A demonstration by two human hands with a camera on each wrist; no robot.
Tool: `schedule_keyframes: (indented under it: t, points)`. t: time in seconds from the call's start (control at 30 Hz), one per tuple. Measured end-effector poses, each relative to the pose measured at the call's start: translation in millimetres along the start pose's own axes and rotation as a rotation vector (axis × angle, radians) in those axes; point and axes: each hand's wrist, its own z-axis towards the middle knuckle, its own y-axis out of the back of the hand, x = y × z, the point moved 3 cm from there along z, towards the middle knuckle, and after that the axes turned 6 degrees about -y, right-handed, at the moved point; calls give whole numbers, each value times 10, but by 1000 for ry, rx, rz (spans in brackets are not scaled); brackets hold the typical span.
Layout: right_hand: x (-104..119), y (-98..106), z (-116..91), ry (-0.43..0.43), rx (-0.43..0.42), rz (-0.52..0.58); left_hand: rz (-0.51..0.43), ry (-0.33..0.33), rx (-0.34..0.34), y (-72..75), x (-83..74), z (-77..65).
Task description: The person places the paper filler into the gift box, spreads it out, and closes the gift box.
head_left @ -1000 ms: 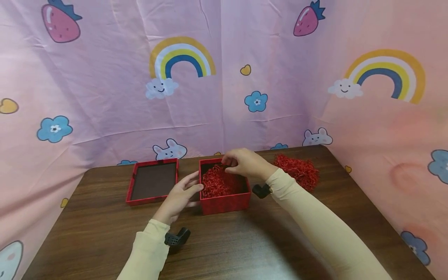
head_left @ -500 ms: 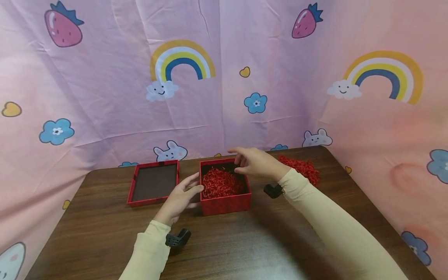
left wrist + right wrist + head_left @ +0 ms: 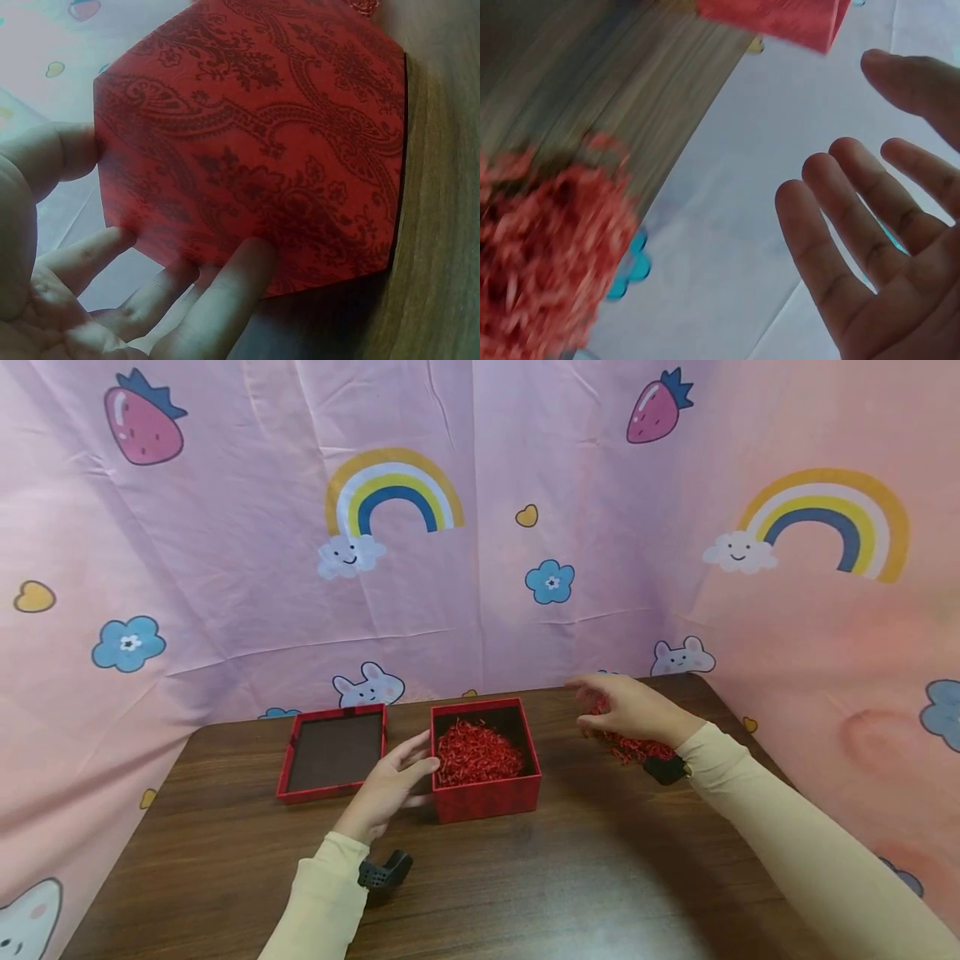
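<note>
A red open-topped gift box (image 3: 487, 800) with a dark inside stands at the table's middle, with a mound of red shredded paper (image 3: 477, 755) in it. My left hand (image 3: 388, 787) rests against the box's left side. In the left wrist view, the thumb touches one edge of the patterned wall (image 3: 247, 142) and the fingertips (image 3: 251, 259) lie along another, fingers spread and fairly straight. To the right, my right hand (image 3: 637, 710) is above a second pile of red shredded paper (image 3: 637, 748), partly hiding it. Nothing is in its palm in the right wrist view, where its fingers (image 3: 810, 240) are extended.
The red box lid (image 3: 333, 752), dark side up, lies left of the box. Behind the brown wooden table (image 3: 480, 885) hangs a patterned cloth (image 3: 420, 610), which continues along the right side. Each wrist wears a small black camera (image 3: 386, 870).
My right hand has left the box and moved right to the loose shredded paper. The left hand keeps its place at the box, whose paper mound is now fully in view.
</note>
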Motion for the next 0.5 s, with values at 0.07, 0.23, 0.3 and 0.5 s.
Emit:
schedule_keyframes:
  t: [0.07,0.23,0.3,0.5]
  points:
    - [-109,49,-55,-18,-14,-2,1,-3,4,-2,1,-1]
    - [-345,185,-191,-45,-35,9,1,-4,4,-4,12,9]
    - [-436,230,-246,-74,-29,25,3,2,-5,-7,23,16]
    - [-784,292,-382,-129,-41,30,-2,-7,2,-10,11,13]
